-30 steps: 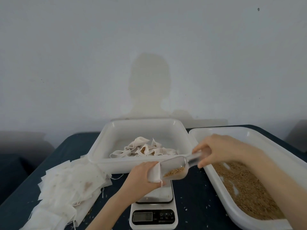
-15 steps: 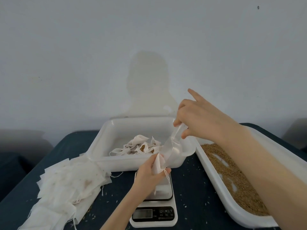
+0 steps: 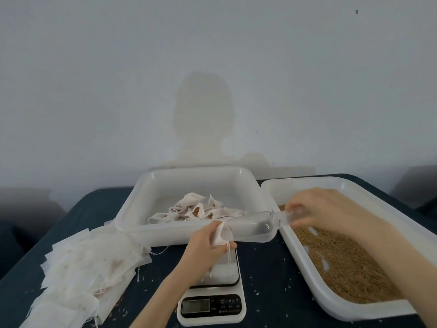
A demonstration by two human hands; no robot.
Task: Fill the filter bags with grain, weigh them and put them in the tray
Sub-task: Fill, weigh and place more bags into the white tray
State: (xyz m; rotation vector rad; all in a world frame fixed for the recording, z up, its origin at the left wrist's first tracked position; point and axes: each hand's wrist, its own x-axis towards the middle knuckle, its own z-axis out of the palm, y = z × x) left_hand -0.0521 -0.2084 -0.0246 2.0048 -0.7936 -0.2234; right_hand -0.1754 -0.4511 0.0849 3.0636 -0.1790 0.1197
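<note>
Our left hand (image 3: 208, 242) pinches the filter bag (image 3: 222, 233); the right hand (image 3: 319, 209), blurred, seems to grip the scoop (image 3: 257, 224). A loose pinch could spill grain (image 3: 343, 263).

dark blue table (image 3: 264, 275) | scattered spilled grains on tabletop (image 3: 123, 312) | pale grey wall (image 3: 94, 91) behind | head-shaped shadow (image 3: 203, 119) on wall

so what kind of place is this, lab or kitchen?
Hard to say; it looks like a makeshift packing bench against a bare wall. Clues: a digital scale, a white tray of grain, a stack of empty filter bags, and another tray holding filled bags.
</note>
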